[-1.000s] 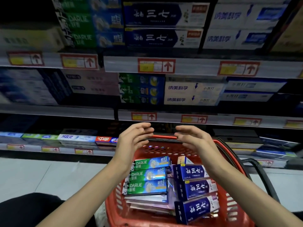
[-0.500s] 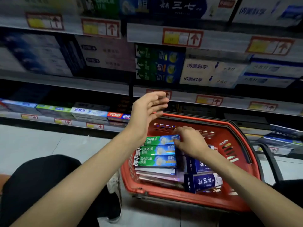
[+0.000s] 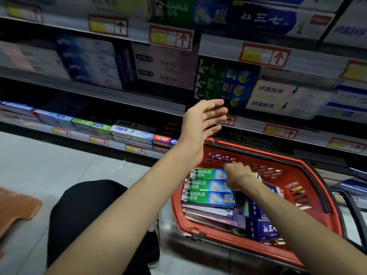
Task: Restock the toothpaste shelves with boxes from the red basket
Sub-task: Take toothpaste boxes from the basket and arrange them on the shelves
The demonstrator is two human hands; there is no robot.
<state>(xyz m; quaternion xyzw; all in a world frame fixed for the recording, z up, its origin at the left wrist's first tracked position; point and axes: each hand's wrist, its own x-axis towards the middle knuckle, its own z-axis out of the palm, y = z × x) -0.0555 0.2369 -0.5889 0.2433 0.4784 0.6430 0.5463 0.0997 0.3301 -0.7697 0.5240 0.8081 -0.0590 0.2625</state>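
The red basket [image 3: 238, 244] stands on the floor before the toothpaste shelves. In its left half lie three green Darlie boxes [image 3: 206, 197] on top of paler boxes. Dark blue boxes [image 3: 264, 229] fill its right half. My right hand [image 3: 238, 171] reaches down into the basket and lies over the far right end of the top green box. Its fingertips are hidden, so I cannot tell whether it grips. My left hand [image 3: 200, 124] hovers above the basket's far left corner with fingers straight, holding nothing.
The middle shelf holds matching green Darlie boxes [image 3: 222, 84] beside white boxes [image 3: 278, 98]. Mixed boxes [image 3: 131, 132] line the bottom shelf. My knee in black trousers [image 3: 89, 215] is left of the basket. A brown object [image 3: 15, 211] lies on the floor at far left.
My right hand dropped from above the basket onto the green boxes and moved further in. My left hand stayed raised and open. The view tilted down and closer.
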